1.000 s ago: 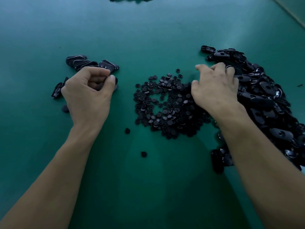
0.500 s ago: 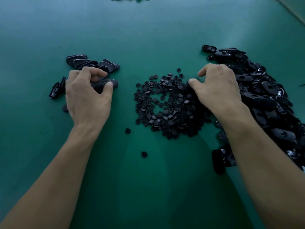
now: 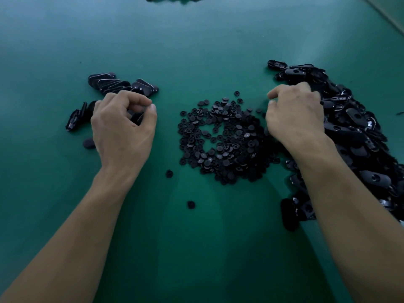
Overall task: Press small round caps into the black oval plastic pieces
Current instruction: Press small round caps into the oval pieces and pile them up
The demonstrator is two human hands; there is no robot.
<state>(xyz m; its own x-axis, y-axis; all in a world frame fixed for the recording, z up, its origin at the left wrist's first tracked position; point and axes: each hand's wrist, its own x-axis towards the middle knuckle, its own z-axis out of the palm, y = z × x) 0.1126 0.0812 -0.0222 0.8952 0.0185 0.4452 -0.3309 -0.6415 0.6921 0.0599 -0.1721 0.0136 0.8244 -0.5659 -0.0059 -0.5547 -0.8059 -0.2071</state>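
Both bare arms reach forward. The left hand [image 3: 122, 130] curls its fingers round a black oval piece [image 3: 137, 117] — the right hand [image 3: 295, 114] bends like a claw, knuckles up.

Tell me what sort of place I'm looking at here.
Most likely a hand-assembly bench in a small factory or workshop: a green work mat, a bulk heap of black oval pieces, and a loose pile of round caps kept beside it.

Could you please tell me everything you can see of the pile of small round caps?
The pile of small round caps is a loose, low heap of black, plastic-looking discs on the green table, with a bare gap inside. Some lie smooth side up, others show a ribbed hub. Its right edge runs under the right hand.
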